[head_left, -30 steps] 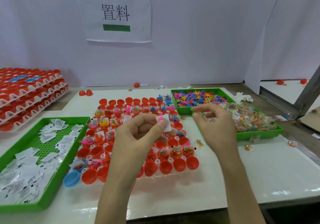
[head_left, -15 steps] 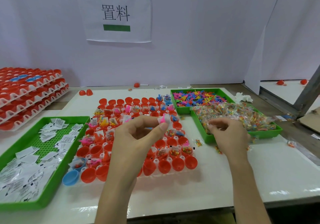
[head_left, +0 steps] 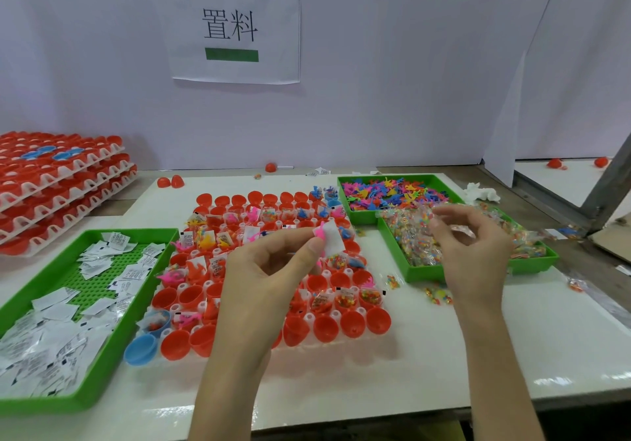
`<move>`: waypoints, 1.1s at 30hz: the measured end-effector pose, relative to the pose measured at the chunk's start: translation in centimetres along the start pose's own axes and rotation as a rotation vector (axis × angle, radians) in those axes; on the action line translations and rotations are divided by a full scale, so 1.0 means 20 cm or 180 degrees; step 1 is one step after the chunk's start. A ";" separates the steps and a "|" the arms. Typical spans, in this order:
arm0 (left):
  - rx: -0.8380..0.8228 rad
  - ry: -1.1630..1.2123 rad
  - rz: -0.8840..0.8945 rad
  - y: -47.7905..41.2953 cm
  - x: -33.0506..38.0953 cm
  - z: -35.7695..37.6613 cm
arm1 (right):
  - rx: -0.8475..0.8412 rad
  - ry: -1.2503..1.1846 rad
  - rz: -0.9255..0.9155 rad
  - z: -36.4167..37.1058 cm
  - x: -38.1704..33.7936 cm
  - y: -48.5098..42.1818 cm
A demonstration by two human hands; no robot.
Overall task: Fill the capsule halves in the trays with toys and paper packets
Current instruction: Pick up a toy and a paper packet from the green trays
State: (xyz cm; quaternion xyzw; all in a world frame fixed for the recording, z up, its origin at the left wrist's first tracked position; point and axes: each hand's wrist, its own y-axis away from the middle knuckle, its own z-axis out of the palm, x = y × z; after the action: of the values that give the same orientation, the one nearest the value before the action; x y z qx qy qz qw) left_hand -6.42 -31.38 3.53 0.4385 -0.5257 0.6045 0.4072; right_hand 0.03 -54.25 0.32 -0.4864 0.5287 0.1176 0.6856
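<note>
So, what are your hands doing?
Left hand pinches pink plastic toy and white paper packet. Right hand pinches clear bead packet. Nothing blocks red capsule halves.

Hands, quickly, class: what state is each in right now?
Left hand: pinches pink toy and white paper packet.
Right hand: pinches a clear bead packet.

The white table (head_left: 512, 355) carries a capsule tray (head_left: 341, 344), a paper tray (head_left: 51, 406), a toy tray (head_left: 363, 218), a bead tray (head_left: 423, 271) and stray packets (head_left: 437, 295).
</note>
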 end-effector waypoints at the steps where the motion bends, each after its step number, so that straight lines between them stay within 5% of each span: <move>1: 0.0002 0.0018 0.0001 0.00 0.00 0.00 | -0.0076 -0.0257 -0.0083 0.00 -0.04 0.00; 5: 0.0017 0.0114 0.0006 0.01 0.01 0.02 | -0.0583 -0.0864 -0.0367 0.04 -0.21 0.05; 14: 0.0002 0.0164 0.0094 0.01 0.02 0.02 | -0.1657 -0.0902 -0.0379 0.16 -0.36 0.18; 33: 0.0113 0.0151 0.0037 -0.01 -0.01 -0.02 | -0.2180 -0.1238 0.0052 0.17 -0.40 0.21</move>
State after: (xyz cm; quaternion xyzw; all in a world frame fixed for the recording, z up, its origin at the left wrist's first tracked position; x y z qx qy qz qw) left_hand -6.25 -30.97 3.30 0.4282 -0.5076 0.6264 0.4082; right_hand -4.03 -46.61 4.66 -0.6514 0.3229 0.3826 0.5701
